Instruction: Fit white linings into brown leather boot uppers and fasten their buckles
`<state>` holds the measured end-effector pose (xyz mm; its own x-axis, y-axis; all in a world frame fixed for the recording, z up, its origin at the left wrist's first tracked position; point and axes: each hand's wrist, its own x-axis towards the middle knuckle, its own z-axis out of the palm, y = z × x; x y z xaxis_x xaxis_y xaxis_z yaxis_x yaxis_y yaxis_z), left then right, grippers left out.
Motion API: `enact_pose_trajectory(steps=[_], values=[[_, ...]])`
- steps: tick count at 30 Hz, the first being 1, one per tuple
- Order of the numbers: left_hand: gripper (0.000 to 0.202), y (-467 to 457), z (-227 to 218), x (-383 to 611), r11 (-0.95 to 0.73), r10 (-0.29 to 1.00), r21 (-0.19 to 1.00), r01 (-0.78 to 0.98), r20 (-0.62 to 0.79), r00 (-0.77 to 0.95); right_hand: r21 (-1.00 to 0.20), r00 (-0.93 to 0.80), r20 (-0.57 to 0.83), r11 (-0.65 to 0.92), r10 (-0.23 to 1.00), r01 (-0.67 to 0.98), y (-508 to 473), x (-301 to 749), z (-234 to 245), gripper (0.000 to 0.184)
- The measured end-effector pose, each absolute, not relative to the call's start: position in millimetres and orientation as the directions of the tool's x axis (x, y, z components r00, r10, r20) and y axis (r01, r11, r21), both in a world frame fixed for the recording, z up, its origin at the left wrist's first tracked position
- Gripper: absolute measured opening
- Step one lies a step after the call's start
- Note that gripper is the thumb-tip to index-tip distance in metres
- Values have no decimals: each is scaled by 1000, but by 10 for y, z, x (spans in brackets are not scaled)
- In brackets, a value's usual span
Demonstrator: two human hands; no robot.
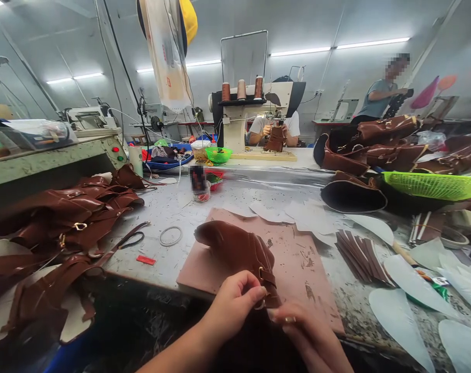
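A brown leather boot upper lies on a pinkish board at the table's near edge. It has a strap with a metal ring. My left hand pinches thumb and forefinger together at a small metal buckle on the strap's near end. Close beside it, my right hand has its fingers closed on the strap by the upper's lower edge; a ring shows on one finger. The exact grip is partly hidden by the fingers.
Brown leather uppers are heaped on the left; more uppers and a green basket stand right. Leather strips and white pieces lie nearby. Beyond, a person sits behind a sewing machine. A tape ring is left of the board.
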<state>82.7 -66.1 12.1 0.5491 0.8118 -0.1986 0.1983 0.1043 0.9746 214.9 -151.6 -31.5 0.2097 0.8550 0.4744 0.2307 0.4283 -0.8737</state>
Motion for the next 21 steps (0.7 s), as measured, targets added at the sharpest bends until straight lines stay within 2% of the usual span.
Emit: enact_pose_trajectory(steps=[2,4,8,11,14,18,21], values=[[27,-656,104,839,167,801,972,167,-233,551,-956,272,288,258,918,138,-1513,2189,-302,22],[29,-659,90,843,211,796,965,153,-261,546,-985,321,166,142,933,95,-1506,2206,-306,25],[28,-679,94,833,237,777,953,187,-302,552,-991,375,111,72,920,116,-1483,2187,-271,26],[15,-695,124,821,110,768,973,205,-214,604,-986,382,114,56,917,159,-1457,2176,-208,26],[7,-702,132,816,21,764,982,185,-136,630,-955,360,209,112,909,273,-1432,2190,-195,29],[18,-692,84,807,190,814,980,57,-190,548,-763,229,560,388,796,517,-1422,2250,-300,24],[24,-676,54,782,264,801,964,-4,-217,558,-637,106,670,495,735,591,-1404,2310,-403,16]])
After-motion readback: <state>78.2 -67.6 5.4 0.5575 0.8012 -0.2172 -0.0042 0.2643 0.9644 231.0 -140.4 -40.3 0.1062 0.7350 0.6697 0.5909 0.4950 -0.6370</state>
